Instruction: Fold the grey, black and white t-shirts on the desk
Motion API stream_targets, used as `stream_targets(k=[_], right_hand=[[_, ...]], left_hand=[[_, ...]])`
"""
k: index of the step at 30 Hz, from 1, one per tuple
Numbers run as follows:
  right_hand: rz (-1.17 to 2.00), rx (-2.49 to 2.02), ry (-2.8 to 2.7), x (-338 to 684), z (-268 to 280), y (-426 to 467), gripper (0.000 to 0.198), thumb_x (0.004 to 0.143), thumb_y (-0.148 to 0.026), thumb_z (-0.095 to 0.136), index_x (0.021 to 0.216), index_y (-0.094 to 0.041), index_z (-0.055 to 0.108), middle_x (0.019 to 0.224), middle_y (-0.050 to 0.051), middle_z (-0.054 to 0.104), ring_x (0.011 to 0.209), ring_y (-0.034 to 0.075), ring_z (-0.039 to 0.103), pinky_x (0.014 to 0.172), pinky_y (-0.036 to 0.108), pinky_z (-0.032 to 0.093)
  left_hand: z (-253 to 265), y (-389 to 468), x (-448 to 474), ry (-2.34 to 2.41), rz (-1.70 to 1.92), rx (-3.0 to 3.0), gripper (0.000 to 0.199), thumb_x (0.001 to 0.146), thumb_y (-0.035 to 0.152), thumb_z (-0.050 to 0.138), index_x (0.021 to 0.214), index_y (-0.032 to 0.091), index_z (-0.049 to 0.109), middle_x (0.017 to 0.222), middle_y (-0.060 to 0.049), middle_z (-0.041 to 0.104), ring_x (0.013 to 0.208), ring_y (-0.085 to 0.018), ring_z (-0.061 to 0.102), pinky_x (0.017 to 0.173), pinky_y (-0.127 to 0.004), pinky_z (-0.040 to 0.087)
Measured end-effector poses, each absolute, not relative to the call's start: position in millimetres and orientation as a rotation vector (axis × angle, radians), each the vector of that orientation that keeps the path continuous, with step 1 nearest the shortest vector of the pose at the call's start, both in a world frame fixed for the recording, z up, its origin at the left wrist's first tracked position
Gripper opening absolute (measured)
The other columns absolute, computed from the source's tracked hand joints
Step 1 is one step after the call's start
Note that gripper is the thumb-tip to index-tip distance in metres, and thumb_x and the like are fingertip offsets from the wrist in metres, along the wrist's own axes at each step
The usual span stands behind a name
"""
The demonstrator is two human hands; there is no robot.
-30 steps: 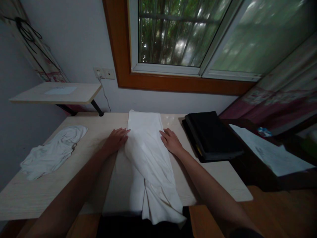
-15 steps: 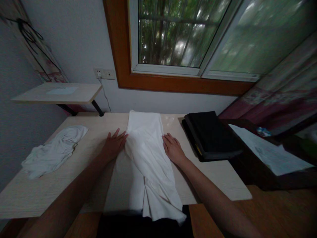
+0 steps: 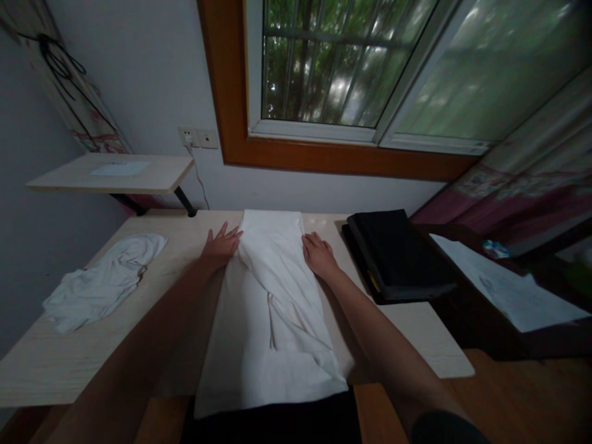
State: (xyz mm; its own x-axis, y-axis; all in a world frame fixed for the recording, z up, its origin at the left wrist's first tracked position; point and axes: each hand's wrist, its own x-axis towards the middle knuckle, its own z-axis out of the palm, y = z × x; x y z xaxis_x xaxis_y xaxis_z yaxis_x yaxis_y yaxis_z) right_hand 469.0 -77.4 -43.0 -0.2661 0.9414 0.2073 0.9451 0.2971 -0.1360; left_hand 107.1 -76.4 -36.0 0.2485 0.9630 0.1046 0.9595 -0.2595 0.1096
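Note:
A long white garment [image 3: 277, 308], folded into a strip, lies on the desk in front of me. It is narrow and fairly smooth at the far end, wider and creased toward me, with its near hem by the desk's front edge. My left hand [image 3: 221, 246] rests flat at its left side near the far end, fingers spread and fingertips on the fabric's edge. Opposite, my right hand [image 3: 319, 254] lies with fingers stretched out on the right edge. Neither hand grips the cloth.
A second white garment [image 3: 104, 280] lies crumpled at the left of the desk [image 3: 176, 259], below a raised shelf [image 3: 161, 172]. Black folders [image 3: 400, 256] are stacked on the right. Beyond them, papers [image 3: 504, 283] lie on a dark surface. A window [image 3: 342, 68] is ahead.
Both hands have slid a little farther away along the garment's edges. Its near part, bunched with a hanging corner before, now lies flatter with a straighter hem.

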Motion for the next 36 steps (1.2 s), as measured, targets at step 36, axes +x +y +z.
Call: stream_targets(k=[36], right_hand=[[-0.033, -1.646, -2.348, 478.4, -47.6, -130.1, 0.048, 0.105, -0.028, 0.036, 0.149, -0.019, 0.051, 0.158, 0.012, 0.049, 0.151, 0.028, 0.036, 0.120, 0.049, 0.032]], left_hand=[[-34.5, -126.8, 98.5, 1.569, 0.309, 2.730, 0.046, 0.106, 0.038, 0.034, 0.149, 0.037, 0.052, 0.156, -0.002, 0.052, 0.151, -0.028, 0.037, 0.122, -0.059, 0.027]])
